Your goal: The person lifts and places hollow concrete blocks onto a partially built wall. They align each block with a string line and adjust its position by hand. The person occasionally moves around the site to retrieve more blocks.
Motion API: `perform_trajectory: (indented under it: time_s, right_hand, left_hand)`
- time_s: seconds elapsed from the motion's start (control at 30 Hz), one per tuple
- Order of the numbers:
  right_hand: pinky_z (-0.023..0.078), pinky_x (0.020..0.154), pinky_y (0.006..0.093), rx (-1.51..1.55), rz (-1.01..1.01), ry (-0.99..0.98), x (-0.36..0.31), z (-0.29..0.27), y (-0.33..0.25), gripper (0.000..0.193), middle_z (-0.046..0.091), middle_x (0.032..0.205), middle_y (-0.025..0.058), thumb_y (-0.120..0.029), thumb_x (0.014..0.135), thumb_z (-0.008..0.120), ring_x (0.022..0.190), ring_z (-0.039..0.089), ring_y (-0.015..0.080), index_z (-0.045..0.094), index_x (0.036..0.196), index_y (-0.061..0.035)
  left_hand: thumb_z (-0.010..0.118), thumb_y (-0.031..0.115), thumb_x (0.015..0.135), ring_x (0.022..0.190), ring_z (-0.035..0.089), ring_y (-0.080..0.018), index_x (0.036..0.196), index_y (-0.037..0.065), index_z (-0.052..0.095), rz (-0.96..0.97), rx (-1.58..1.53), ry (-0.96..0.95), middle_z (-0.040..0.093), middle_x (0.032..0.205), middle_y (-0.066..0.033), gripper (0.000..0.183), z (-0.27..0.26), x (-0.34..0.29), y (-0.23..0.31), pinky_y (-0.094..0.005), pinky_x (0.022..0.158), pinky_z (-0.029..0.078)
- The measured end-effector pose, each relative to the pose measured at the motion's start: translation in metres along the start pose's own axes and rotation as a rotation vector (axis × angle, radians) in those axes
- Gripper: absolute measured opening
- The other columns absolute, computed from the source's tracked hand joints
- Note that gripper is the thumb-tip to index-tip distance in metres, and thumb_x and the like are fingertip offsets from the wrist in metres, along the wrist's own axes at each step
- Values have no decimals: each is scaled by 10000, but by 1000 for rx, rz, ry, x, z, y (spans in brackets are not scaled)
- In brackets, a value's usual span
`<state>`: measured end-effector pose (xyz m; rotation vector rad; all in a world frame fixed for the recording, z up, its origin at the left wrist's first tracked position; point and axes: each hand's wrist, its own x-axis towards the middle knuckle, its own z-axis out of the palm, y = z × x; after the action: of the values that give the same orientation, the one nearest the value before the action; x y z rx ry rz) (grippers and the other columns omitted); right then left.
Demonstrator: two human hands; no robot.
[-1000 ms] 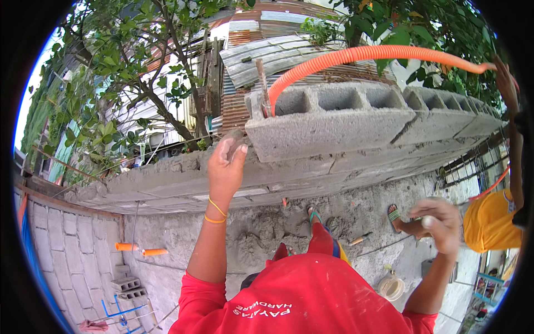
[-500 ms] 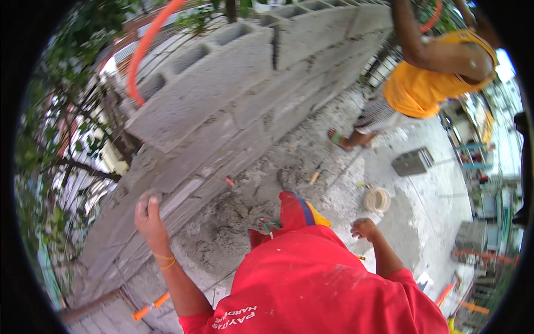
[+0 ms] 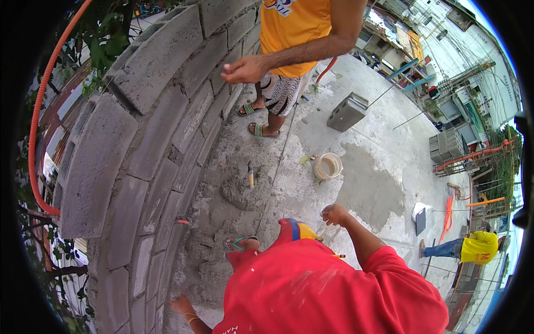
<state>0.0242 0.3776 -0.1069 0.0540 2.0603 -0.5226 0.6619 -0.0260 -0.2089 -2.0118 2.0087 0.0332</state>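
My left hand (image 3: 182,305) hangs low beside the foot of a grey hollow-block wall (image 3: 147,156), its fingers loosely open and nothing seen in them. Out over the concrete floor, my right hand (image 3: 334,215) is empty, its fingers slightly bent and apart. Ahead of me a tool with a pale wooden handle (image 3: 251,178) stands in a heap of wet mortar (image 3: 236,192); its blade is hidden. On top of the wall, a tilted block (image 3: 100,167) is nearest on the left, with a gap before the following block (image 3: 161,61).
A co-worker in a yellow jersey (image 3: 295,33) stands beside the wall, one hand (image 3: 245,69) held out. A whitish bucket (image 3: 327,166) and a loose block (image 3: 347,112) sit on the floor. Another person (image 3: 478,247) bends at right. An orange hose (image 3: 40,111) loops over the wall's left side.
My view has turned right. My left hand has dropped from beside the upper wall to low by its foot. The co-worker now faces me with an arm lowered.
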Motion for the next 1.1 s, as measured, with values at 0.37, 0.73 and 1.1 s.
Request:
perform_trajectory:
  time_s: [0.37, 0.73, 1.1]
  right_hand:
    - [502, 551, 328, 289, -24, 11, 68, -138, 154, 308, 725, 912, 72, -261, 922, 627, 739, 714, 195, 697, 1111, -29]
    - [470, 562, 312, 767, -11, 170, 64, -223, 273, 333, 705, 878, 80, -251, 939, 650, 693, 675, 176, 658, 1156, 2]
    - [525, 689, 325, 784, -3, 96, 97, -322, 256, 346, 728, 987, 95, -256, 978, 619, 808, 703, 181, 622, 1226, -15]
  left_hand:
    - [823, 207, 778, 1205, 582, -290, 1427, -35, 448, -473, -942, -366, 584, 1368, -167, 788, 38, -160, 101, -420, 1026, 461]
    - [738, 211, 844, 854, 590, -178, 1029, -6, 667, 72, -790, -554, 653, 921, -40, 294, -60, -192, 391, -342, 795, 473]
    - [696, 278, 902, 682, 554, -127, 1111, 36, 655, 532, -592, -751, 624, 844, -20, 322, -88, -225, 675, -311, 555, 420]
